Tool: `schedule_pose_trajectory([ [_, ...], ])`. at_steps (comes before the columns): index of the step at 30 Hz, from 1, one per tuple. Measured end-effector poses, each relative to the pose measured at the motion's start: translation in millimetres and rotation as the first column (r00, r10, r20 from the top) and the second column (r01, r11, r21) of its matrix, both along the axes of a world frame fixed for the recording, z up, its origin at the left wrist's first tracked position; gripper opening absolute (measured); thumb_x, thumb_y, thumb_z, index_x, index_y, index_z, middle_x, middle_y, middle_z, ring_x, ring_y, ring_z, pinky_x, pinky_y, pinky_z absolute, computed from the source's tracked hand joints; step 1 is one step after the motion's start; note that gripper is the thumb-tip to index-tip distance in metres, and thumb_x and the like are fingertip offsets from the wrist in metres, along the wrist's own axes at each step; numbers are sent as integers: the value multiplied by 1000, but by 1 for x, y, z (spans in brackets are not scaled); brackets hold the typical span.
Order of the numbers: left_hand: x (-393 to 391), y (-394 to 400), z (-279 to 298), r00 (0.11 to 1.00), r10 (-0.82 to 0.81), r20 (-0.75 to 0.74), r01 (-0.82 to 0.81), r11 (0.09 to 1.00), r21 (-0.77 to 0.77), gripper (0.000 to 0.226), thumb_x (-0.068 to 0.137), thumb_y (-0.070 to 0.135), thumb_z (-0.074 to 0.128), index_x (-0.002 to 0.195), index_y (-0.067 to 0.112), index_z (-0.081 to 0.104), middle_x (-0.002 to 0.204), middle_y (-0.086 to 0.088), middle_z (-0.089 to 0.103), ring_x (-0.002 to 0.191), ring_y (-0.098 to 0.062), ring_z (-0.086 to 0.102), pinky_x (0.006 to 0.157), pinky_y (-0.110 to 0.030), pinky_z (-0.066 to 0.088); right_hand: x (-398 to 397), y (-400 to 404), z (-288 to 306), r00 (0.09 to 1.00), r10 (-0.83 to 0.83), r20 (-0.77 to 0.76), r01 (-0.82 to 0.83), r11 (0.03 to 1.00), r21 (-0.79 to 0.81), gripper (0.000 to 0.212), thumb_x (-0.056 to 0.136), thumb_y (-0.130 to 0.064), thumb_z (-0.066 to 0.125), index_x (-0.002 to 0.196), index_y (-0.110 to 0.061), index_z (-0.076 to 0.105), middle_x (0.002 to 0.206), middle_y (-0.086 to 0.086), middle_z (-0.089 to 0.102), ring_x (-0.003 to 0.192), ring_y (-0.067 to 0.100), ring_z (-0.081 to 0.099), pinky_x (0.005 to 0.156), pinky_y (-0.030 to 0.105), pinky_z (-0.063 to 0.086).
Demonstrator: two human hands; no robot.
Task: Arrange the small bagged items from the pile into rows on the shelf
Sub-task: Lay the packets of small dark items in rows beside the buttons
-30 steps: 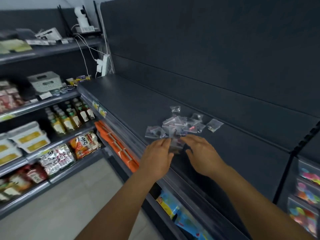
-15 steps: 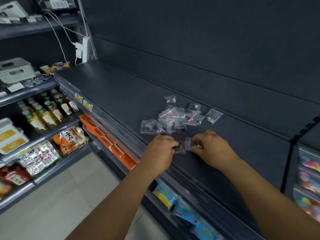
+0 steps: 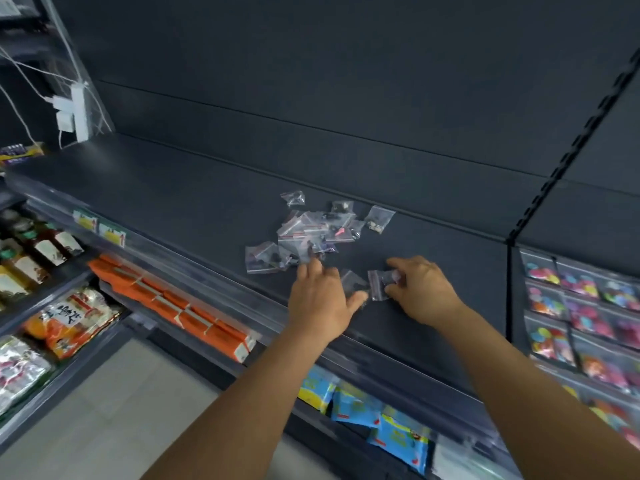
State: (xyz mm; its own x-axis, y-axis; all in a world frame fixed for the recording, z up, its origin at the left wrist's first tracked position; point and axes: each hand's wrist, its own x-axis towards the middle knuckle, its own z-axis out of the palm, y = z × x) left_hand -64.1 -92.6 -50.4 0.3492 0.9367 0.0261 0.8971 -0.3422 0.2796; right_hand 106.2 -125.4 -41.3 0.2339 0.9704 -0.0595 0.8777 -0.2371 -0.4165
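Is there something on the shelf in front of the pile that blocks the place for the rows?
Nothing visible blocks it. The shelf in front of the pile holds only two bags by the hands.

Two bare forearms, no sleeves, left grip [image 3: 320, 299] and right grip [image 3: 420, 289] bare, ungloved

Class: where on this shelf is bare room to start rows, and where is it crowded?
Free: the dark shelf left of the pile, and right of the right hand up to the slotted upright. Crowded: around the pile and between both hands.
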Motion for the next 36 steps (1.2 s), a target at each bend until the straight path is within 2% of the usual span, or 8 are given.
schedule_pose_trajectory([
  [4,10,3,1,992,-13,129,23,997,-80,46,84,49,62,111,12,60,119,-12,50,117,-29,38,96,-36,38,-7,-4,3,984,-108,-140,109,994,-1,9,78,-17,62,79,-24,57,85,-3,58,80,18,53,62,23,39],
  [6,14,1,3,980,-35,196,55,994,-96,34,85,40,63,105,12,62,111,-10,55,110,-29,42,91,-36,40,-9,-8,5,970,-147,-192,155,988,28,20,77,-16,65,67,-25,49,70,-9,53,69,15,51,52,20,34],
  [12,24,-6,14,841,-40,540,144,978,-152,11,82,19,64,83,17,54,73,6,58,66,-14,54,50,-19,35,-7,-38,15,801,-263,-538,383,915,124,9,77,-18,68,85,-18,63,73,-6,63,64,8,55,56,20,43],
  [19,69,-42,39,653,-41,756,330,914,-235,8,79,18,66,79,10,65,74,-4,70,74,-29,66,70,-42,54,18,-95,37,558,-309,-770,615,777,134,11,86,-12,61,84,-1,64,71,9,64,66,19,56,69,36,54],
  [23,108,-75,47,593,-72,802,441,862,-249,7,83,19,64,76,17,66,70,2,69,67,-19,65,70,-40,55,46,-139,50,520,-323,-790,702,689,180,16,90,-16,59,84,-4,65,80,21,65,69,21,57,72,40,54],
  [28,165,-129,52,554,-145,820,556,798,-234,9,86,16,64,81,24,67,78,10,69,65,4,62,61,-11,47,96,-204,55,489,-388,-781,803,550,230,17,87,-21,62,79,-5,64,73,13,65,64,17,56,64,33,51],
  [32,216,-188,55,559,-185,808,600,763,-240,5,88,18,63,90,19,68,86,10,70,78,-2,65,72,-20,54,144,-264,50,401,-382,-833,858,474,196,12,85,-16,66,75,-10,63,72,8,66,67,20,64,66,37,55],
  [36,268,-251,55,570,-191,799,630,725,-277,6,89,20,61,92,18,67,86,4,71,79,-11,66,76,-32,56,190,-331,49,403,-398,-824,858,477,190,14,83,-13,68,70,-17,64,58,-5,64,55,11,60,50,24,49],
])
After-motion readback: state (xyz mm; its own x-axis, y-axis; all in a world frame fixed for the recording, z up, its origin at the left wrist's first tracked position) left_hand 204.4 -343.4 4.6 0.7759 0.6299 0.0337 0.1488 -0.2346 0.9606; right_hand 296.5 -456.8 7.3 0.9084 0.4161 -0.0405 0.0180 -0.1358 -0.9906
